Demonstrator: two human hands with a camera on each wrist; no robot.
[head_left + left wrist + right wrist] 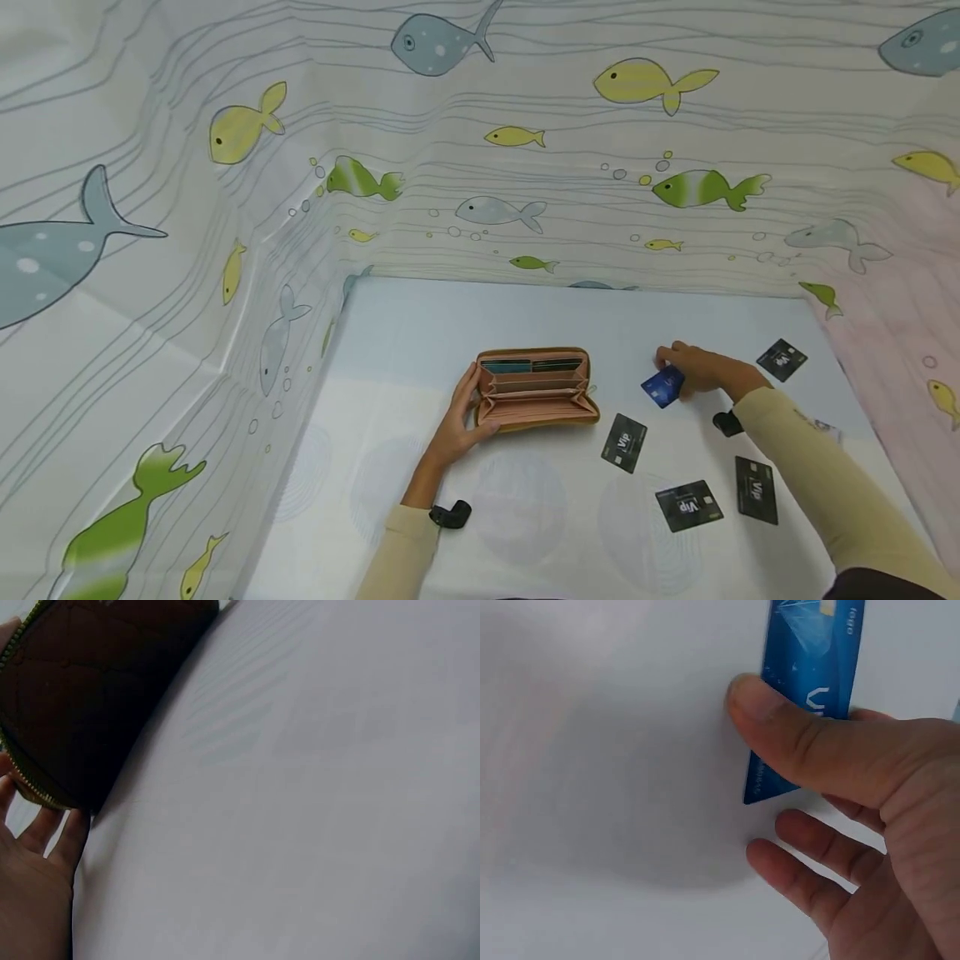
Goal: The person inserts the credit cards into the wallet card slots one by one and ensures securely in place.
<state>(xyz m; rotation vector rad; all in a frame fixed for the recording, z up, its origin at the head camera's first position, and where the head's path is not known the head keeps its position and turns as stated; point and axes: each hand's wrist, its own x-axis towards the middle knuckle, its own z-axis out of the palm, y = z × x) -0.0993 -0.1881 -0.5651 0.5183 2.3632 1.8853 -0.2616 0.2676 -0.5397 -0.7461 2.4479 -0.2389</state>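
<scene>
As one open wallet (pixel 534 410) is gripped at its left edge by the left hand (pixel 456 423), thumb and fingers spread, slotted cards (pixel 506 367) are seen inside. Just to its right, one black card (pixel 624 443) is printed "Vip". Beyond it, one blue card (pixel 660 388) is pinched by the thumb and fingers of the right hand (pixel 702 369), the other fingers parted and loosely bent; its lettering is partly covered, a "V" being readable. Farther right, three more black cards (pixel 757 490) are scattered, two plainly marked "Vip"; one pale piece (pixel 828 430) is partly hidden by the right sleeve (pixel 813 475).
</scene>
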